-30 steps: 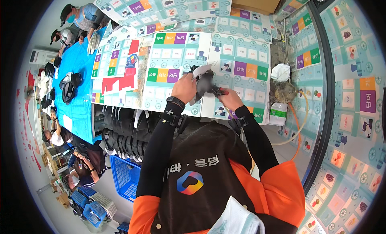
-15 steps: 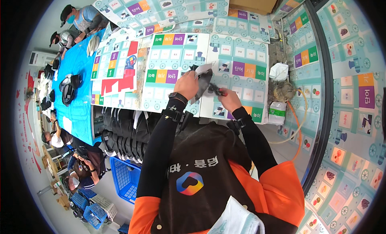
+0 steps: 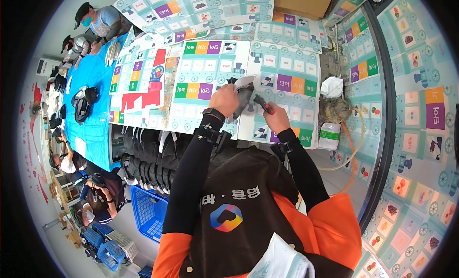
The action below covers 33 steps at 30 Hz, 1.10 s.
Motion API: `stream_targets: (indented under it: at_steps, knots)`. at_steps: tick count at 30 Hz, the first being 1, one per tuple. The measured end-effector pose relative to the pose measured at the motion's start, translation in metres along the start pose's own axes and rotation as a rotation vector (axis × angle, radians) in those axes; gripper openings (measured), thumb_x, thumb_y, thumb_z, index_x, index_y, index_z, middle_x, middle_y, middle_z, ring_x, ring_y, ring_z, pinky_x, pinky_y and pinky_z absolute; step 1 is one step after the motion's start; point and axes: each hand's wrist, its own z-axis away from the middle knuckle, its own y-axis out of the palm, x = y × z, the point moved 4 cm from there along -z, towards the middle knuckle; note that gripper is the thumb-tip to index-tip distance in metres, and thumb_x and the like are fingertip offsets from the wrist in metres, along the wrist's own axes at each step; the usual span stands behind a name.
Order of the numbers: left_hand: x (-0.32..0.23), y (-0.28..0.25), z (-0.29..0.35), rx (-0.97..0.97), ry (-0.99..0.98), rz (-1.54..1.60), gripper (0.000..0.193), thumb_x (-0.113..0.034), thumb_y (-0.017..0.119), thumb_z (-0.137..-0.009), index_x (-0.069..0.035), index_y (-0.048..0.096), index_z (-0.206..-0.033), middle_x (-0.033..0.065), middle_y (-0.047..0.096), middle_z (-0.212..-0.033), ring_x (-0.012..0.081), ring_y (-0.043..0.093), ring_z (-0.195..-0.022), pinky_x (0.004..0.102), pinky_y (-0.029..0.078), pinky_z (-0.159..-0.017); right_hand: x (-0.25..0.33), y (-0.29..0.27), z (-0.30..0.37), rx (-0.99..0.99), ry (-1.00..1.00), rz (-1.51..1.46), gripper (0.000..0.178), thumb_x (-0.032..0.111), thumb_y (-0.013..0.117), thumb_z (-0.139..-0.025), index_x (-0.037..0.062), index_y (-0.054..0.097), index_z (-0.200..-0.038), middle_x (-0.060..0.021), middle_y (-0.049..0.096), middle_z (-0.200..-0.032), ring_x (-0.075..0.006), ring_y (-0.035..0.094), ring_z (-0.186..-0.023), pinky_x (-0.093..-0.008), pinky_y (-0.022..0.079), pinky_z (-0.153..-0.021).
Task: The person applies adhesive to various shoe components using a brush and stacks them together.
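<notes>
My left hand (image 3: 224,101) is closed on a dark grey shoe upper (image 3: 245,97) with a pale flap at its top, held just over the covered table. Its lower part and the edge under my fingers are hidden. To the right, my right hand (image 3: 277,116) grips a small brush (image 3: 262,103) with a dark head and some red by the fingers. The brush head points up and left, a short gap away from the upper. Printed sheets (image 3: 282,63) in teal and white cover the table beneath both hands.
Below the table's left front edge hang several dark shoe pieces (image 3: 148,170), above a blue basket (image 3: 148,213). At right are a white cup-like container (image 3: 332,87), a crusted pot (image 3: 337,109) and an orange hose (image 3: 353,158). Co-workers (image 3: 103,25) stand by a blue-covered table (image 3: 93,139).
My right hand has shifted a little right, drawing the brush head away from the upper and tilting it more upright. My left hand holds the upper in nearly the same place.
</notes>
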Motion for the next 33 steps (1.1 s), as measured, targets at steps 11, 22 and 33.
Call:
stream_targets:
  at_steps: [11, 22, 33]
  knots:
    - [-0.017, -0.055, 0.016, -0.048, 0.034, -0.006, 0.035, -0.032, 0.059, -0.09, 0.001, 0.069, -0.082, 0.0215, 0.069, -0.072, 0.0439, 0.069, -0.072, 0.0518, 0.056, -0.064, -0.018, 0.044, -0.013, 0.431, 0.101, -0.446, 0.04, 0.012, 0.063, -0.086, -0.0011, 0.065, -0.124, -0.0083, 0.073, -0.09, -0.0201, 0.066, -0.077, -0.0372, 0.05, -0.069]
    - [0.132, -0.101, 0.196, -0.444, -0.629, 0.621, 0.034, -0.024, 0.063, -0.098, -0.001, 0.066, -0.123, 0.0207, 0.072, -0.101, 0.0314, 0.069, -0.085, 0.0411, 0.054, -0.077, -0.128, -0.032, -0.065, -0.128, 0.053, 0.579, 0.075, 0.006, 0.064, -0.082, -0.009, 0.033, -0.149, -0.0307, 0.041, -0.146, -0.0454, 0.039, -0.135, -0.0498, 0.032, -0.116]
    - [0.228, -0.351, 0.235, -1.783, -0.181, 0.308, 0.052, -0.012, 0.064, -0.096, -0.002, 0.046, -0.144, 0.0163, 0.06, -0.128, 0.0278, 0.06, -0.111, 0.036, 0.05, -0.094, -0.147, -0.001, -0.189, -0.094, -0.651, 0.466, 0.045, 0.004, 0.061, -0.085, -0.0001, 0.063, -0.13, -0.0164, 0.066, -0.093, -0.0325, 0.064, -0.085, -0.0435, 0.054, -0.079]
